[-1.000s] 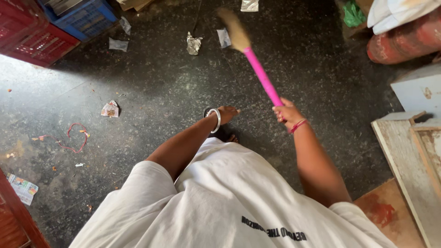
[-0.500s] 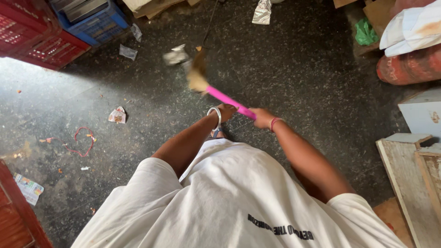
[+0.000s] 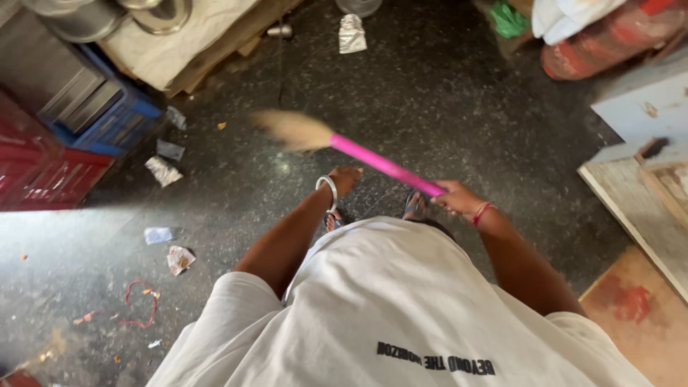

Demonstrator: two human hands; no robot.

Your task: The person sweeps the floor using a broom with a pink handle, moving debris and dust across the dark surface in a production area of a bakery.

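red crates point(image 3: 43, 175) stood at the floor's left edge, with foil scraps point(image 3: 163, 170), a crumpled wrapper point(image 3: 179, 259) and a red cord point(image 3: 140, 304) not yet gathered on the dark floor point(image 3: 459, 107). the left hand point(image 3: 345, 179) hung free, fingers loosely curled, holding nothing. the broom point(image 3: 351, 147), bristles blurred over mid-floor, was gripped by its pink handle in the closed right hand point(image 3: 455, 199). sweeping looked barely begun.

My right hand point(image 3: 455, 198) grips the pink handle of the broom point(image 3: 373, 161), whose blurred bristles hang over the dark floor point(image 3: 444, 100). My left hand point(image 3: 345, 180) hangs free just beside the broom. Left of the broom lie foil scraps point(image 3: 163, 170) near a blue crate point(image 3: 107, 122).
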